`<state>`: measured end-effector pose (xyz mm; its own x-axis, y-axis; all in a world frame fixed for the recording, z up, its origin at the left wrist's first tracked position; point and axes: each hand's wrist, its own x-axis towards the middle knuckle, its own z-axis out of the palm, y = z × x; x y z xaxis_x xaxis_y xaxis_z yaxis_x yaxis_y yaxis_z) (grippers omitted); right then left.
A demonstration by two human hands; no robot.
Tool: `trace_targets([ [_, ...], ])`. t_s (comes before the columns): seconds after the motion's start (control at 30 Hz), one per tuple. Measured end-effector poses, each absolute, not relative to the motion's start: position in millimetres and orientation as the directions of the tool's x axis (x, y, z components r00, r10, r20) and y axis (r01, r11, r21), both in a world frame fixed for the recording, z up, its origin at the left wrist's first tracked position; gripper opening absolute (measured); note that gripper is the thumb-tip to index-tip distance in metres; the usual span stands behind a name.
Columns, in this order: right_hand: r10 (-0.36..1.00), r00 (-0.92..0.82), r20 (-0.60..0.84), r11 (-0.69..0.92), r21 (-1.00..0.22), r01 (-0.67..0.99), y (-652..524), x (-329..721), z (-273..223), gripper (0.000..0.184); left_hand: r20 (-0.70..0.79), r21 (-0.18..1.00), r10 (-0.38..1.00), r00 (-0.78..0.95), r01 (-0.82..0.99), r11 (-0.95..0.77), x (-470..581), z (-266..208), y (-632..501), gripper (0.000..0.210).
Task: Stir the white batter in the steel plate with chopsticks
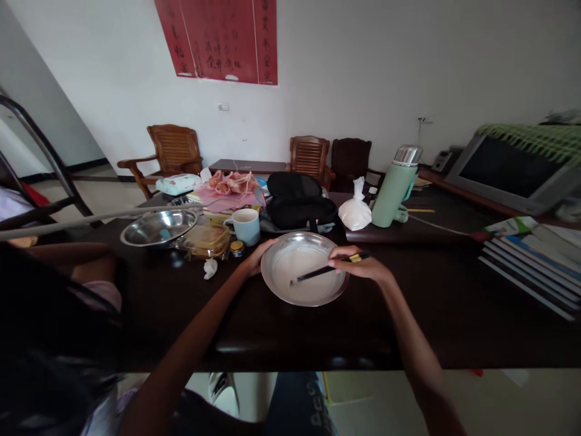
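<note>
Metal bowl (pixel 276 285) on worktop (pixel 436 290). Our left hand (pixel 258 257) holds its rim; our right hand (pixel 356 263) grips chopsticks (pixel 313 274) over it. We judge it stiff, slick, sloshy: steady opposite rims.

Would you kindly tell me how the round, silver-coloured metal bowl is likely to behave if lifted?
The bowl should stay stiff, since it appears to be metal. Its whitish, liquid-looking contents may slosh or spill if tilted. Its smooth, shiny surface might prove slippery.
</note>
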<state>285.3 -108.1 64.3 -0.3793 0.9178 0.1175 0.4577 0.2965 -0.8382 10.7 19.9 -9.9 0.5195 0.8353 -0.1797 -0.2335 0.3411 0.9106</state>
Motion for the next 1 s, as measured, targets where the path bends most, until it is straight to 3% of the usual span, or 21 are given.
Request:
trace_targets([
  [0.2,0.951,-0.187,0.248,0.310,-0.786,0.535,-105.4,301.9,64.3,0.032,-0.212,0.912,0.834,0.509,-0.204,0.356,9.9,-7.7,19.0,0.024],
  [0.4,0.922,-0.364,0.135,0.300,-0.844,0.445,-103.4,280.4,58.8,0.028,-0.219,0.904,0.818,0.533,-0.206,0.376,8.9,-12.5,22.0,0.025],
  [0.6,0.962,-0.142,0.231,0.272,-0.820,0.503,-106.0,298.6,62.2,0.034,-0.231,0.902,0.830,0.507,-0.209,0.379,10.2,-11.2,21.9,0.026],
  [0.8,0.935,-0.341,0.094,0.249,-0.859,0.447,-108.0,284.1,63.7,0.025,-0.245,0.897,0.822,0.514,-0.200,0.393,10.0,-10.1,20.9,0.025],
  [1.0,0.962,-0.119,0.244,0.271,-0.836,0.476,-102.3,298.7,60.2,0.029,-0.207,0.909,0.833,0.513,-0.216,0.358,9.9,-10.7,20.7,0.026],
])
